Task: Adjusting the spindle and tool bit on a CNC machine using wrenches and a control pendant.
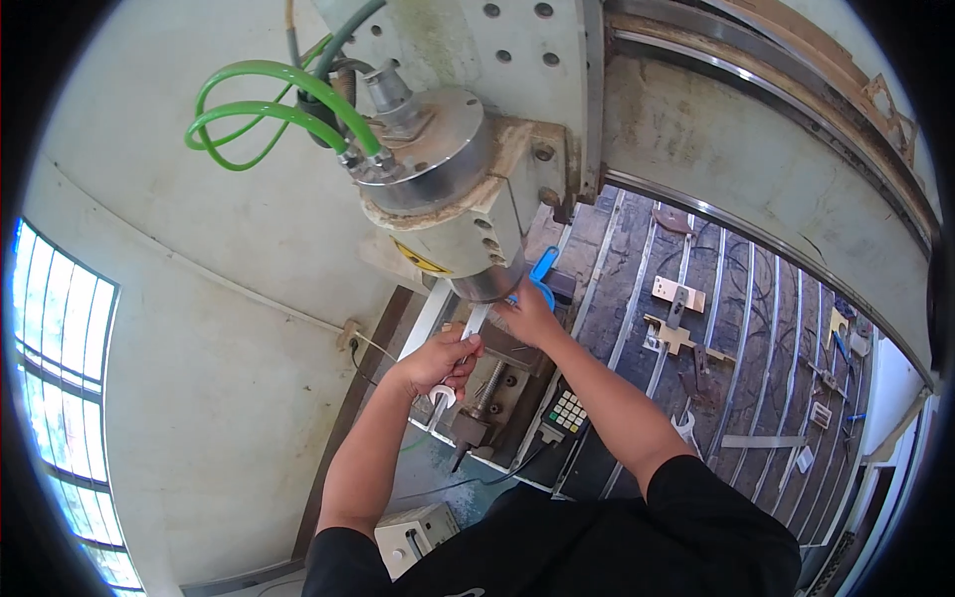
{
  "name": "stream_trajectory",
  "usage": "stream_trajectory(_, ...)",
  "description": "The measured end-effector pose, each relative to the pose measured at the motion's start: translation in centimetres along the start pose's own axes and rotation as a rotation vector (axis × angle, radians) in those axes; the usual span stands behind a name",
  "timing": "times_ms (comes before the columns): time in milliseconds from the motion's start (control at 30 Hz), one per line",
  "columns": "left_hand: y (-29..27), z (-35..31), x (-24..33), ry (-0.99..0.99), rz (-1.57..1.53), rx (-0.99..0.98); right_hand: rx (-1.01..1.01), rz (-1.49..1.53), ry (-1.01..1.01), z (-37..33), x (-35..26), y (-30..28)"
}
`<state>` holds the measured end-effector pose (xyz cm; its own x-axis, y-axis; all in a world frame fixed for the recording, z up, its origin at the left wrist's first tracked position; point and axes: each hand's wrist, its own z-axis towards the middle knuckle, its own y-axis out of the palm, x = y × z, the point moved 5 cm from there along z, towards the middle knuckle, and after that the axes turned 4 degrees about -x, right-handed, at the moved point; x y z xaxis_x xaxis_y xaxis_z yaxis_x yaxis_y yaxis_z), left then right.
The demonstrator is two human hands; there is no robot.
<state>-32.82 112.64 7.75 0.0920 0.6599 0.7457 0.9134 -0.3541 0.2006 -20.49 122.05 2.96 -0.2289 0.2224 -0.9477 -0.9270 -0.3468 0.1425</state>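
Note:
My left hand (443,362) is closed round a silver-white open-ended wrench (444,397). One end of it juts below my fist, and the other reaches up to the underside of the machine's spindle (490,283). Just right of the spindle nose, my right hand (525,316) is closed round a blue tool (544,263) that looks like a second wrench. Its blue end sticks up beyond my fingers, and the hand and spindle hide the rest. What both tools grip under the spindle is hidden.
Green hoses (269,72) loop from the spindle's top. Below my hands is a vise with a threaded screw (488,389). A keypad (568,411) lies beside it. The slotted machine bed (637,298) carries a brass-coloured plate (675,337) and scattered parts. A gantry beam (756,149) crosses above.

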Motion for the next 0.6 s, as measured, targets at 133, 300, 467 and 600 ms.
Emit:
stream_trajectory(133,0.1,-0.1,-0.2,-0.002,-0.015,-0.017,-0.244,-0.496,0.038,2.4,-0.4,1.4)
stream_trajectory(300,-0.4,0.0,-0.8,-0.002,-0.063,-0.049,-0.198,-0.309,0.016,0.4,2.2,1.5)
stream_trajectory(467,0.0,0.6,-1.0,0.007,-0.102,-0.081,-0.009,-0.116,0.045,0.4,-1.2,0.0)
stream_trajectory(600,0.5,0.9,-0.8,0.009,-0.102,-0.054,-0.045,-0.539,-0.113,2.1,1.2,1.1)
